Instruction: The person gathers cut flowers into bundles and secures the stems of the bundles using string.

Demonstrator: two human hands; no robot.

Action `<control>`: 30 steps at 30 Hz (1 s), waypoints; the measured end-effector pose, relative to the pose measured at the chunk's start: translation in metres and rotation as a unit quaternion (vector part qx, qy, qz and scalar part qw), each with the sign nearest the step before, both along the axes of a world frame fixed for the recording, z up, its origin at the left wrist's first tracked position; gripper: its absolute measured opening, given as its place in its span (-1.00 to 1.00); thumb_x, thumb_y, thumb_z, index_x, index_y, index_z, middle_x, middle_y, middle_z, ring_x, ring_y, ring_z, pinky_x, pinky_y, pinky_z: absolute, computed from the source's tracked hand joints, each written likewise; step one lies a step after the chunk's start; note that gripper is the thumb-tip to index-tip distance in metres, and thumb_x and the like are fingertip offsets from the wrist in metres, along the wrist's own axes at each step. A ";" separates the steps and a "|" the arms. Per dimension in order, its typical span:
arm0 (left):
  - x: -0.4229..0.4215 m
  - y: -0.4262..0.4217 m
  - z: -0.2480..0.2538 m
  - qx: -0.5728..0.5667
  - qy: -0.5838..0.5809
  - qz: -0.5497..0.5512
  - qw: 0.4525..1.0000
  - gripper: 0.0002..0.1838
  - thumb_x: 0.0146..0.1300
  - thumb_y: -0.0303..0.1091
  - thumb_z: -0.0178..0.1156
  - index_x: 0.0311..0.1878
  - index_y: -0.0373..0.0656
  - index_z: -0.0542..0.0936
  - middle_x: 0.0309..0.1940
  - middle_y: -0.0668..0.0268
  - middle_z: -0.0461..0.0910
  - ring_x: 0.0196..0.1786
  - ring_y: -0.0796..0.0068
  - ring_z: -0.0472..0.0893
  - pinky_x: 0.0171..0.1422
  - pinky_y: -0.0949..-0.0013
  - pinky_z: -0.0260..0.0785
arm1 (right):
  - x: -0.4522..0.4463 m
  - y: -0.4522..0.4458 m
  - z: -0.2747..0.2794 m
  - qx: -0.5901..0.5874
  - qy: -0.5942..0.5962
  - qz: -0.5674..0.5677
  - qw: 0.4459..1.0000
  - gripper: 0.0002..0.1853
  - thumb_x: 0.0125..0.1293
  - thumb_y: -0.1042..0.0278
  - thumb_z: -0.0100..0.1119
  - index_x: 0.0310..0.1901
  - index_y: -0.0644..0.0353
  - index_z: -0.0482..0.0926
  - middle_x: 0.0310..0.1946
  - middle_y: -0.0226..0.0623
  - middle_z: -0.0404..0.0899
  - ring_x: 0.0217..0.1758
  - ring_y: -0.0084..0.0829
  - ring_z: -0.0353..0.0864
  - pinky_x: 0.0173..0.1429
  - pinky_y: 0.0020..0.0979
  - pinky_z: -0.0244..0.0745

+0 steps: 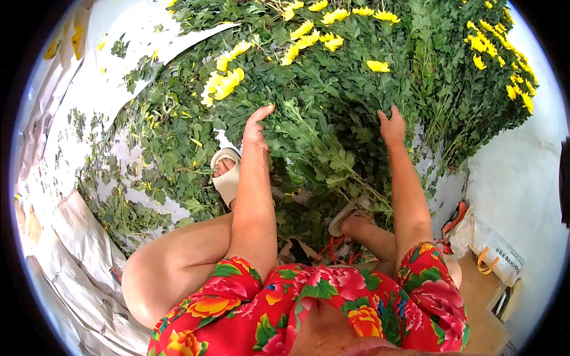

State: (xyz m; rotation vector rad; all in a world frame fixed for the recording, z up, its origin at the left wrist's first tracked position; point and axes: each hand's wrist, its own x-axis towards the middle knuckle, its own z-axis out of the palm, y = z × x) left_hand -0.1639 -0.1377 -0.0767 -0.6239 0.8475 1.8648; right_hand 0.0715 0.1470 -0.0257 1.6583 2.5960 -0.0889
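A bushy mass of green stems and leaves [320, 89] with yellow flowers [225, 83] lies in front of me. My left hand [259, 123] is against its left side, thumb toward the leaves, the fingers mostly hidden among them. On the right side, my right hand [393, 124] reaches into the same foliage, and its fingertips are partly covered by leaves. Between my forearms, loose leafy stems [338, 160] slant down toward my feet. What either hand grips within the leaves is hidden.
More yellow-flowered stems [463, 77] are heaped at the right. Fallen leaves [142, 172] cover the floor at the left, near white sheeting [95, 83]. A white printed bag [496, 252] and a red-and-black tool [456, 217] lie at the lower right. Pale wrapped bundles [77, 279] lie lower left.
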 end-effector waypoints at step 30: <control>0.006 0.013 0.033 0.052 0.063 -0.047 0.996 -0.64 0.12 -0.23 0.35 -0.03 -0.17 0.68 -0.09 0.28 0.69 0.03 0.35 0.58 0.23 0.25 0.32 | -0.142 -0.193 0.080 0.004 0.100 0.405 0.909 -0.64 0.22 0.35 0.14 0.04 0.29 0.55 0.34 -0.05 0.27 0.43 -0.01 0.19 0.41 0.13 0.12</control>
